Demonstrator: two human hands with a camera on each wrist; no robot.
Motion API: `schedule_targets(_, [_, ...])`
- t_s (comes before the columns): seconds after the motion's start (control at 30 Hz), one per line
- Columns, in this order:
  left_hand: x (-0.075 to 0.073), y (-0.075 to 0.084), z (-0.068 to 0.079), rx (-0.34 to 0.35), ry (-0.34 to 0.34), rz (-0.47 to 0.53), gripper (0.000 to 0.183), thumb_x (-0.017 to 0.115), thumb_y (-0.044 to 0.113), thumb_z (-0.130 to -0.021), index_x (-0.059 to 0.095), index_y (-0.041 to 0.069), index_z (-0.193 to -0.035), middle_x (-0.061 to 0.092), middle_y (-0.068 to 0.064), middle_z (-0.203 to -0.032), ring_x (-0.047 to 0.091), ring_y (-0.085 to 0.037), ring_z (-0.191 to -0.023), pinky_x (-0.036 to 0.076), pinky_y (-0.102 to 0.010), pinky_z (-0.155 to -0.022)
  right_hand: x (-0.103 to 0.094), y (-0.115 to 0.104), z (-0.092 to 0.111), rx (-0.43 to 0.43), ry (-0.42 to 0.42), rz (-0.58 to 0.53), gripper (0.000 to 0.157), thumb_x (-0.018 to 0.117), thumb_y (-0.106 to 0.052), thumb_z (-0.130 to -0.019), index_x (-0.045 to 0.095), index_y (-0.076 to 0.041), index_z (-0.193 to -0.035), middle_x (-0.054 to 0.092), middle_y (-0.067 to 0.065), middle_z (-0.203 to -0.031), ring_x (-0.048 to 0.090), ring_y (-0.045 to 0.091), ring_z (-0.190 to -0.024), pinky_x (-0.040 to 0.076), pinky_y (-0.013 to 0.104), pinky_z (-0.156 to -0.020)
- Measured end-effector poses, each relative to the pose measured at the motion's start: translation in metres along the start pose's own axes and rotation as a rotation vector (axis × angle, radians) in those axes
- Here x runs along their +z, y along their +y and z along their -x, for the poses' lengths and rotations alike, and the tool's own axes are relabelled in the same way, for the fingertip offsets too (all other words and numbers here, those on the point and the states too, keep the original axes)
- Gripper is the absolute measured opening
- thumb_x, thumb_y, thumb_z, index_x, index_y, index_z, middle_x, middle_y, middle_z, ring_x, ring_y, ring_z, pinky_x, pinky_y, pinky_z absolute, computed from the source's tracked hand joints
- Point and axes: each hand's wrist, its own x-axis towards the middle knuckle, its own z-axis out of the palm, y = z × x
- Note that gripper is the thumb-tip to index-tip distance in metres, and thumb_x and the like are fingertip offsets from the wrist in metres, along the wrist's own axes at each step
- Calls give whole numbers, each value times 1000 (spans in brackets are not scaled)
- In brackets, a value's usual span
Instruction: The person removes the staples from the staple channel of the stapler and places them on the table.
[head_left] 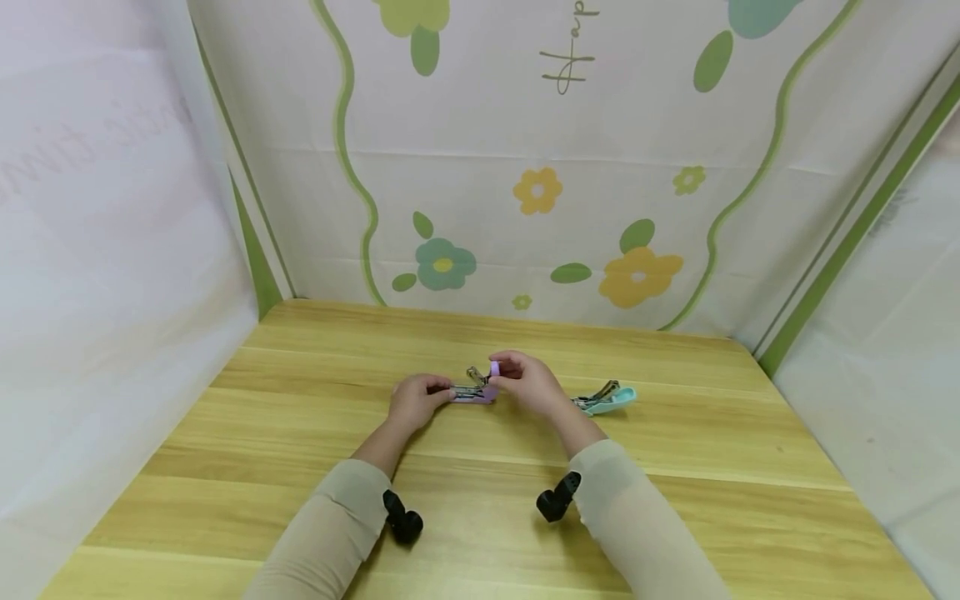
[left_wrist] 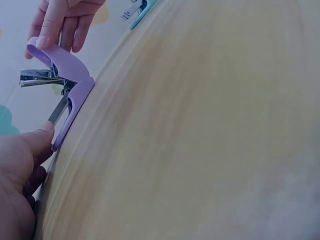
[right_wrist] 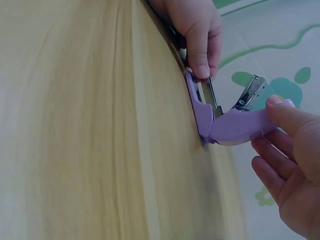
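A purple stapler (head_left: 487,395) lies opened wide on the wooden table, its top cover raised off the base. My left hand (head_left: 415,403) pinches the far end of the base, thumb on the metal part, as the left wrist view shows. The raised purple cover (right_wrist: 242,125) is held near its tip by my right hand (head_left: 534,384), thumb on one side and fingers on the other. Between cover and base, a metal magazine (left_wrist: 37,77) sticks out at an angle. Whether staples are inside cannot be made out.
A teal stapler (head_left: 615,402), also opened, lies to the right, just past my right wrist. A patterned cloth wall (head_left: 480,167) rises behind the table's back edge (head_left: 480,315), with more cloth at both sides. Black wrist cameras (head_left: 405,523) sit on both sleeves.
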Motion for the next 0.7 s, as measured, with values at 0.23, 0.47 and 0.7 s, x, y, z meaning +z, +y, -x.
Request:
schedule_targets(0.23, [0,0,1,8,3,-4,21,72,28,-89,77,15,-105,73,-6,-113,65,-28,-112,31,-51,-107,-9,8,0,-18,-17,-4,41,71,-18,-91,61,-8,-130,68,7,-117,63,21,-109,53,38,-96])
schedule_targets(0.47, [1,0,1,8,9,-5,21,73,27,-88,77,15,-105,73,-6,-112,65,-28,-111,31,-51,-106,-19,17,4,-10,-18,-12,42,72,-18,-90,61,-5,-128,67,10,-119,64,24,-108,53,38,-96])
schedule_targets(0.7, [1,0,1,9,5,-2,20,72,27,-89,77,15,-105,74,-6,-112,65,-28,-111,31,-51,-106,-27,27,7,25,-11,-19,37,74,-17,-88,64,-7,-123,69,10,-116,65,21,-108,54,36,-95])
